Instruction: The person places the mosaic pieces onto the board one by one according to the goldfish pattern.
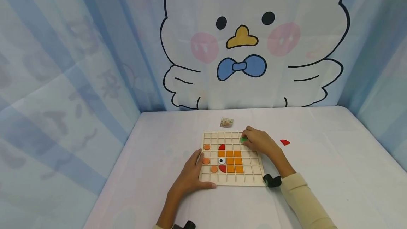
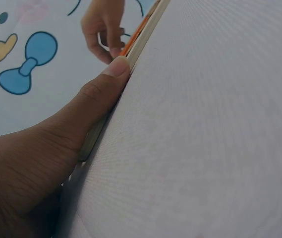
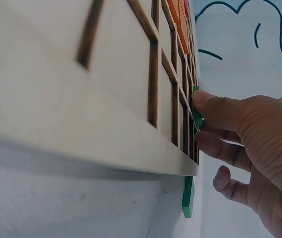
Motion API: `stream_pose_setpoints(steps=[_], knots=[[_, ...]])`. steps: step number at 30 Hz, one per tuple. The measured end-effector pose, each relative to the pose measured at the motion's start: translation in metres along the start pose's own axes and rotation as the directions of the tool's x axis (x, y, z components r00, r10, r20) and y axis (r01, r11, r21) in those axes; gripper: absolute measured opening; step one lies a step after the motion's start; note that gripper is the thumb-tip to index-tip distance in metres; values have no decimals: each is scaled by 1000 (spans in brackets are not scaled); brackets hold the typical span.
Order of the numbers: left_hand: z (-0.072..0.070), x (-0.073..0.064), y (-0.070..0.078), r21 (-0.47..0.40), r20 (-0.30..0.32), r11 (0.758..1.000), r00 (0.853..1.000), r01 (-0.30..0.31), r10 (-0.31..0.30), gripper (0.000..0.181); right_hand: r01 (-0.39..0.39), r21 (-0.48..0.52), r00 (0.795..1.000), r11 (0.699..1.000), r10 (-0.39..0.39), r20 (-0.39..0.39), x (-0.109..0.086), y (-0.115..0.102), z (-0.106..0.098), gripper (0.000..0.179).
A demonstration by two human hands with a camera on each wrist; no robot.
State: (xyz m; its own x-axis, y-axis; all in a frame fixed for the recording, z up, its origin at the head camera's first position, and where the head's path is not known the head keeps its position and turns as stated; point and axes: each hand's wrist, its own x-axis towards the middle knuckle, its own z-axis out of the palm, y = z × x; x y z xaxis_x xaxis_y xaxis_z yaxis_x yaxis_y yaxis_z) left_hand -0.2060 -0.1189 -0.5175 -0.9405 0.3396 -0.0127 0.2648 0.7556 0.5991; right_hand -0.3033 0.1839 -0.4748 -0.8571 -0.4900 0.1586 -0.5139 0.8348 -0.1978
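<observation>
A wooden grid board [image 1: 254, 179] lies on the table with colored tiles in its cells. My right hand [image 1: 259, 140] is over its far right part, thumb and fingers pinching a small green tile [image 3: 197, 111] at the board's surface. At the board's near left corner, my left hand [image 1: 189, 176] has its fingers straight along the left edge, while the thumb [image 2: 117, 67] lies against the near edge. Orange squares [image 1: 234, 161] form a block mid-board, beside red quarter-rounds [image 1: 222, 169] and a round eye tile [image 1: 222, 160]. Several orange discs [image 1: 214, 169] sit toward the left.
Behind the board lies a small patterned piece [image 1: 226, 122]. A red fan-shaped tile [image 1: 284, 142] is on the table to the right. Another green tile [image 3: 188, 197] shows just past the board's edge in the right wrist view. Curtains [image 1: 95, 63] with cartoon prints surround the table.
</observation>
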Motion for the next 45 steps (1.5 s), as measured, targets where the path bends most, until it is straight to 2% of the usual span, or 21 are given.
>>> stream_pose_setpoints(steps=[6,18,29,37,45], knots=[[-1,0,1,-1,2,1000,1000,4,-4,129,7,4,1000,1000,-7,8,2,1,-1,16],[-1,1,0,-3,-4,1000,1000,5,-5,129,-39,44,999,998,37,38,4,1,0,20],[0,0,-1,-11,-1,1000,1000,9,-9,129,-50,71,998,996,48,32,2,1,0,18],[-1,-1,1,-4,5,1000,1000,17,-17,129,-112,111,993,988,107,48,1,2,-8,22],[-2,-1,3,-10,-1,1000,1000,5,-5,128,-183,111,983,977,181,32,-7,15,-20,23]])
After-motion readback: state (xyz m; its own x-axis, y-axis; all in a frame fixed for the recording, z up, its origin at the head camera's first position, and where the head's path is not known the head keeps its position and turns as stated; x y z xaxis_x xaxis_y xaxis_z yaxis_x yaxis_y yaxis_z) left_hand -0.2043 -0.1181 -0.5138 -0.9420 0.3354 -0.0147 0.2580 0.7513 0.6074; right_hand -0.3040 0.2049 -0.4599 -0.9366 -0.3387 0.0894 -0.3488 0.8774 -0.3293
